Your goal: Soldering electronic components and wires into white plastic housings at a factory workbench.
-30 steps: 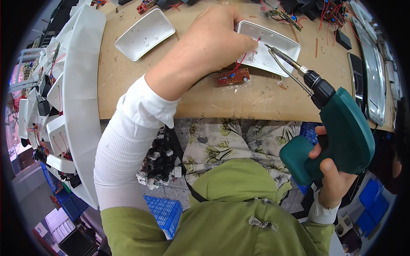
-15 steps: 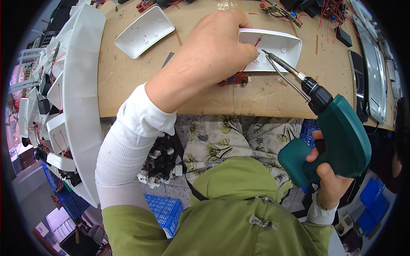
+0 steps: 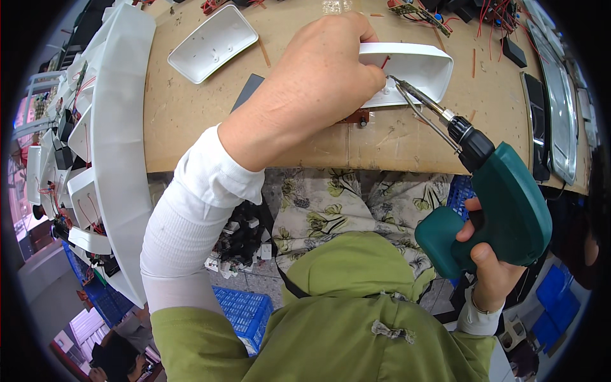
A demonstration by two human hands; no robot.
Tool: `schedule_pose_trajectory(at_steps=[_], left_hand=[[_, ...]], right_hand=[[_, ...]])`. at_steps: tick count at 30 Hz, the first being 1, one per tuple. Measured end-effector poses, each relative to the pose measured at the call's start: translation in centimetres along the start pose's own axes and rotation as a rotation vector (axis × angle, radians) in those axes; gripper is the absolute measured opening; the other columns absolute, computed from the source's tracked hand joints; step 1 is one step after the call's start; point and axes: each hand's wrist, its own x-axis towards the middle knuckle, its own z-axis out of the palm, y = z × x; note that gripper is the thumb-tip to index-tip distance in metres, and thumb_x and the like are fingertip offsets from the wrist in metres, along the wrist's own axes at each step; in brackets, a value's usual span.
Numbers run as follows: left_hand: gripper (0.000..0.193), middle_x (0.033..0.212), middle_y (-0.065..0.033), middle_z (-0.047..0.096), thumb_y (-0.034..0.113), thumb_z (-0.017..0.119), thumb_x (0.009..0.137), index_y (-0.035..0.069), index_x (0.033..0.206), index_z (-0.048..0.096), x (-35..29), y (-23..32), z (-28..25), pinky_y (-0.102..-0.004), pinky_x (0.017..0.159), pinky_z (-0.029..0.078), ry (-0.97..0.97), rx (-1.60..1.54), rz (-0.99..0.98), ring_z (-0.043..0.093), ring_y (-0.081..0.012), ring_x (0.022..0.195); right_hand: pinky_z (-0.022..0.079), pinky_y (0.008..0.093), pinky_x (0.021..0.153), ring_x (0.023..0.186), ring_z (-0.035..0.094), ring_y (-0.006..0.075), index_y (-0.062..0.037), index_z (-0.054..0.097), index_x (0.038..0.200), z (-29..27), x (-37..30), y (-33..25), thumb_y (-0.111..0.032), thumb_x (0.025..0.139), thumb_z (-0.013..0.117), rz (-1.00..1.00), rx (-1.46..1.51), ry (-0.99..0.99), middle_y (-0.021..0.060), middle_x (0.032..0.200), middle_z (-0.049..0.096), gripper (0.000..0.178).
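My right hand [image 3: 493, 270] is wrapped round the grip of a green soldering gun [image 3: 512, 204]. Its hot tip points left into a white plastic shell [image 3: 420, 70], close to a small post and a red wire [image 3: 386, 62]. The left end of that shell is in my left hand [image 3: 334, 67], which is closed with the thumb at the inside; most of its fingertips are hidden. Partly covered by this hand, a brown circuit board [image 3: 361, 119] lies against the near side of the shell. A thin metal tube runs beside the gun's tip.
Another white shell [image 3: 213, 46] lies at the far left of the cardboard-covered table [image 3: 305, 153]. Boards with red wires [image 3: 420, 14] and a black block [image 3: 514, 53] are at the far right. White shells stand in a long white tray [image 3: 124, 153] at left. Blue crate [image 3: 245, 312] below.
My left hand and the shell have shifted slightly, and the shell is tilted a little more. Less of the circuit board shows now. The soldering gun has hardly moved.
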Motion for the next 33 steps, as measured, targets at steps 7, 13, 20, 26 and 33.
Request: schedule_pose_trajectory(at_steps=[7,13,20,26,33], left_hand=[[0.016,0.064,-0.0198,0.057,0.004,0.056,0.067,-0.007,0.078,0.056,-0.17,0.23,-0.38,-0.0363,0.058,0.046,0.026,0.045,0.064,0.059,-0.0286,0.059],[0.016,0.064,-0.0198,0.057,0.004,0.055,0.066,-0.007,0.078,0.056,-0.24,0.23,-0.38,-0.0368,0.058,0.046,0.035,0.066,0.073,0.059,-0.0296,0.060],[0.016,0.064,-0.0205,0.057,0.004,0.055,0.066,-0.007,0.078,0.056,-0.14,0.21,-0.30,-0.0374,0.060,0.046,0.029,0.043,0.077,0.058,-0.0308,0.062],[0.017,0.065,-0.0210,0.058,0.004,0.056,0.066,-0.008,0.079,0.056,-0.09,0.00,-0.11,-0.0379,0.061,0.046,0.048,0.066,0.091,0.059,-0.0310,0.063],[0.017,0.064,-0.0207,0.057,0.004,0.056,0.066,-0.008,0.079,0.056,-0.14,0.26,0.01,-0.0376,0.060,0.046,0.017,0.041,0.005,0.058,-0.0309,0.062]], right_hand=[[0.044,0.0262,0.060,0.066,0.054,0.0152,0.0081,0.044,0.115,0.18,0.14,-0.14,-0.037,0.070,0.071,0.022,0.018,0.002,0.0165,0.095,0.055,0.069],[0.044,0.0265,0.061,0.067,0.054,0.0154,0.0078,0.044,0.115,0.03,-0.01,-0.12,-0.036,0.069,0.071,0.035,0.019,-0.008,0.0153,0.094,0.055,0.069],[0.044,0.0271,0.062,0.068,0.054,0.0155,0.0074,0.045,0.114,-0.20,-0.10,-0.12,-0.036,0.069,0.072,0.066,-0.005,-0.002,0.0144,0.092,0.055,0.068],[0.044,0.0267,0.061,0.067,0.054,0.0155,0.0073,0.044,0.115,-0.44,-0.16,0.05,-0.036,0.069,0.071,0.065,-0.013,-0.011,0.0150,0.093,0.055,0.069],[0.044,0.0251,0.060,0.067,0.055,0.0150,0.0075,0.042,0.118,-0.75,-0.16,0.33,-0.038,0.070,0.070,0.000,0.013,-0.006,0.0187,0.100,0.055,0.072]])
